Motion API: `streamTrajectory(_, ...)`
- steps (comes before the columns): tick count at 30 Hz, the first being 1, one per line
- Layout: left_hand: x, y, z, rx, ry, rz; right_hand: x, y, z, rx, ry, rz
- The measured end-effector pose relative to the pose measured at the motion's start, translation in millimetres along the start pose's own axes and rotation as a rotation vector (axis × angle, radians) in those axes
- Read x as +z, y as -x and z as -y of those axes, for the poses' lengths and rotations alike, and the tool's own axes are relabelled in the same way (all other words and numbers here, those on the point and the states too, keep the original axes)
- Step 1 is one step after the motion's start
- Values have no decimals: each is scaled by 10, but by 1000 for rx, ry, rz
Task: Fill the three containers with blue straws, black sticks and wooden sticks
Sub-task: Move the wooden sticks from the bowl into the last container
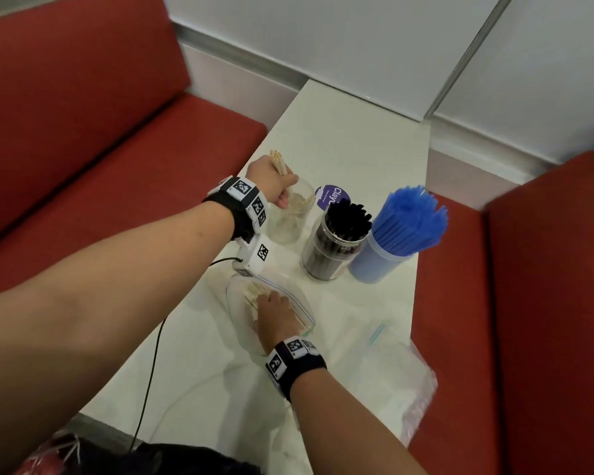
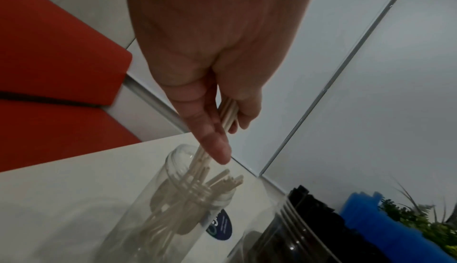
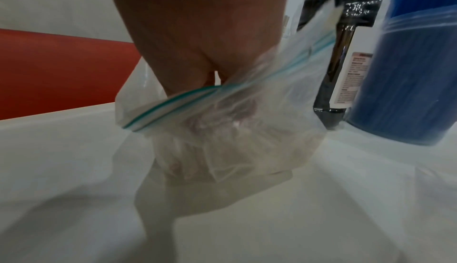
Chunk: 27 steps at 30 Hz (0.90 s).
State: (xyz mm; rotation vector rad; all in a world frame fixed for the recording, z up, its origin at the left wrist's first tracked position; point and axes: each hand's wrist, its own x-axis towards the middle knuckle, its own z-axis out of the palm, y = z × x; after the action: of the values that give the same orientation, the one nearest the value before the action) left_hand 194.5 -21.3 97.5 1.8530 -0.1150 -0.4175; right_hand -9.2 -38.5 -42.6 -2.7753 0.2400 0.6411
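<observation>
Near the counter's (image 1: 340,132) left edge, the left hand (image 1: 271,181) grips a small bundle of wooden sticks (image 1: 277,161), fingers and thumb curled round them. The bundle stands steeply, upper ends above the fist, lower ends dipping into the mouth of a clear jar (image 1: 290,214). In the left wrist view the sticks (image 2: 228,114) run down past the thumb into the clear jar (image 2: 158,208), where other sticks lean at mixed angles.

Closer to the counter's near edge, a zip bag (image 1: 282,303) lies flat with more wooden sticks inside, their long axes running roughly from near-right to far-left. The right hand (image 1: 275,317) is inside its mouth; in the right wrist view the fingers (image 3: 222,115) are blurred behind the plastic, so I cannot tell whether they hold anything.

Right of the clear jar stands a jar of black sticks (image 1: 333,241), upright, tips fanning upward. Just beside it, near the right edge, a container of blue straws (image 1: 402,231) leans its straws toward the far right. A round purple lid (image 1: 331,197) lies behind the black sticks. Empty plastic bags (image 1: 402,378) lie at the near right corner. The far end of the counter stays open.
</observation>
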Motion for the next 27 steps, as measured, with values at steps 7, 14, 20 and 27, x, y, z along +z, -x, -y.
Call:
streamTrajectory(7,63,-115,218,-56,-1,78,29,-70,3,51,-94,32)
streamTrajectory(14,-47,50,354,-153,-29,73,-78,-112,44,159,-117,95)
streamTrajectory(20,-200,527,511,-31,-76,92,-245,16,66,181,-130,104)
streamTrajectory(27,-237,1137,690,42,-671,953,-645,70,95,165,-130,184)
